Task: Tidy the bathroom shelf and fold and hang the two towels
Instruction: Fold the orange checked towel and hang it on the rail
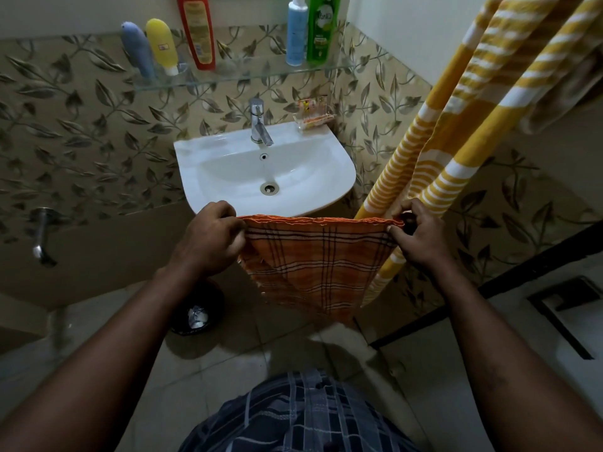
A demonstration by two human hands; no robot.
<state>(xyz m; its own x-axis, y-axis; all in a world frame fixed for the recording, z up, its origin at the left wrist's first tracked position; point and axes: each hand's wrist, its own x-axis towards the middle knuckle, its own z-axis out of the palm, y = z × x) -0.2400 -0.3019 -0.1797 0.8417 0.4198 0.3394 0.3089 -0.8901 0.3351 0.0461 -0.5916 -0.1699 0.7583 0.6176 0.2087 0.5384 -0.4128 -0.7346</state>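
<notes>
Folded orange plaid cotton towel [313, 256], top corners pinched in left hand [208, 238] and right hand [421, 236], before white ceramic washbasin [228, 154].

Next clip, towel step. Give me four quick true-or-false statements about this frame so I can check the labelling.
1. The left hand and the right hand both grip the orange checked towel by its top edge. True.
2. The yellow striped towel lies in the sink. False: it hangs at the right, beside the sink.
3. The green bottle stands on the glass shelf. True.
4. The soap dish sits on the glass shelf. False: it sits on the sink's back right corner.
</notes>
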